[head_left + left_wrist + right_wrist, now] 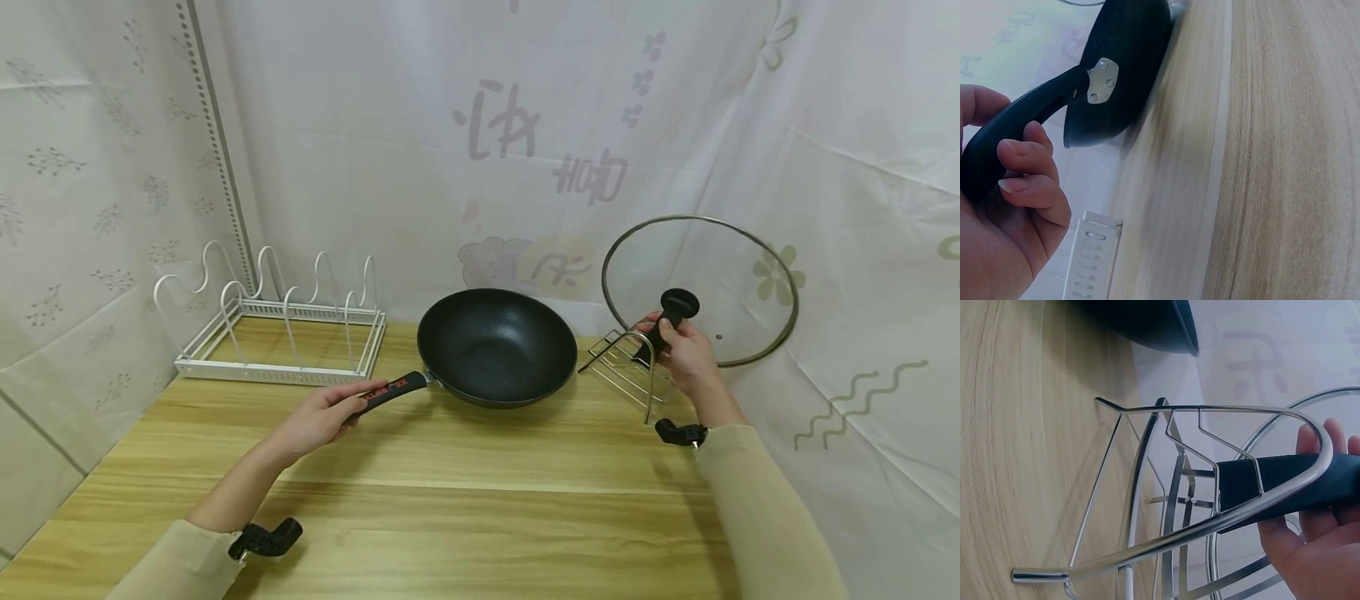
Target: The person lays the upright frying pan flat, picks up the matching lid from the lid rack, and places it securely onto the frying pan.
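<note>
My left hand grips the black handle of a dark wok, fingers curled round it in the left wrist view. The wok is upright, its hollow facing up; whether its base touches the table I cannot tell. On the right, my right hand holds the black knob handle of a large glass lid, between thumb and fingers. The lid stands on edge, tilted, behind a small metal wire rack. The rack's bent rod crosses in front of the handle. Whether the lid rests in the rack is hidden.
A white rack with several upright wire loops stands at the back left of the wooden table. Printed curtains hang close behind the table and along its sides.
</note>
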Demonstrator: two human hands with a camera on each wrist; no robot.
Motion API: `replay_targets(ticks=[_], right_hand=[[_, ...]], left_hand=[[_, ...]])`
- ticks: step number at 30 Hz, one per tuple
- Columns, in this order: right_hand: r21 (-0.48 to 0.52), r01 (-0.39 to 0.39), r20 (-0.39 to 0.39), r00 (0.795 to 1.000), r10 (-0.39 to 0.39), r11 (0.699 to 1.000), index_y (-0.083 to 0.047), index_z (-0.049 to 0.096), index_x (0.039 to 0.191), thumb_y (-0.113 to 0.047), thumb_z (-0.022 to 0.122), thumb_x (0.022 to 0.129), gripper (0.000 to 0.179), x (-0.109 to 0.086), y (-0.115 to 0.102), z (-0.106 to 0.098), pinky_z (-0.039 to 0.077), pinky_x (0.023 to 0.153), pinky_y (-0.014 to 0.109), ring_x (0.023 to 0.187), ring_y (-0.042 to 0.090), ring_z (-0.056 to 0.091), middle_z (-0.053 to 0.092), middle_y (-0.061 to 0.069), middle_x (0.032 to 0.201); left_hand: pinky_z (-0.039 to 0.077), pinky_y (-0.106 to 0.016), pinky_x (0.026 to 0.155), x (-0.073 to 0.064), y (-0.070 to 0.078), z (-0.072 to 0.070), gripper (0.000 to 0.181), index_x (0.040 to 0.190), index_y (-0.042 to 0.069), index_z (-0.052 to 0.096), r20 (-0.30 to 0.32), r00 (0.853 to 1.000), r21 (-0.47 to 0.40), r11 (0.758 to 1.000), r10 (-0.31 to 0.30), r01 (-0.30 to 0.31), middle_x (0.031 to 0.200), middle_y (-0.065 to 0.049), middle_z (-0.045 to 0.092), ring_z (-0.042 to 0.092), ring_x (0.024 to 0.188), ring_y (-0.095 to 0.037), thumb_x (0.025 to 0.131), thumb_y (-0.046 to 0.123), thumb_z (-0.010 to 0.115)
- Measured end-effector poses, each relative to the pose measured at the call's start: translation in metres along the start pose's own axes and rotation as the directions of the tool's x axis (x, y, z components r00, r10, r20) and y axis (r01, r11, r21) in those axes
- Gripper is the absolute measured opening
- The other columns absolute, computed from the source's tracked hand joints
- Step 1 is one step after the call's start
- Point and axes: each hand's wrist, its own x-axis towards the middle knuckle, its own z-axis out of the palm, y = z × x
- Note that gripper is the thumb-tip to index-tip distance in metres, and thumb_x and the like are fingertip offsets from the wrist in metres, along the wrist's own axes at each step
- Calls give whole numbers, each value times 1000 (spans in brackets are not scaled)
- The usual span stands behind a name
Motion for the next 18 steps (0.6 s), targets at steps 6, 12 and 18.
replay_targets(ticks=[6, 12, 18], right_hand=[[-46, -3, -6, 1000, 2, 999, -10, 61, 138, -34, 56, 114, 35, -1, -3, 0, 56, 90, 29, 108, 3, 75, 83, -13, 109], [-33, -4, -4, 1000, 4, 999, -10, 59, 137, -34, 55, 114, 33, -1, -8, 0, 58, 91, 28, 106, 5, 76, 83, -11, 109], [9, 19, -1, 1000, -19, 1000, -13, 62, 129, -31, 54, 115, 24, -1, -15, 2, 62, 87, 25, 101, 7, 80, 83, -7, 106]], left_hand=[[33, -22, 52, 0, 0, 0, 46, 159, 11, 59, 4, 1000, -2, 1000, -1, 1, 86, -9, 56, 40, 61, -8, 114, 20, 54], [33, -22, 52, 0, 0, 0, 46, 158, 10, 60, 0, 1000, 1, 1000, 1, -1, 85, -9, 56, 40, 61, -8, 113, 19, 54], [33, -22, 52, 0, -1, 0, 46, 158, 11, 60, 3, 1000, 1, 1000, 2, -2, 85, -9, 56, 41, 62, -8, 114, 20, 54]])
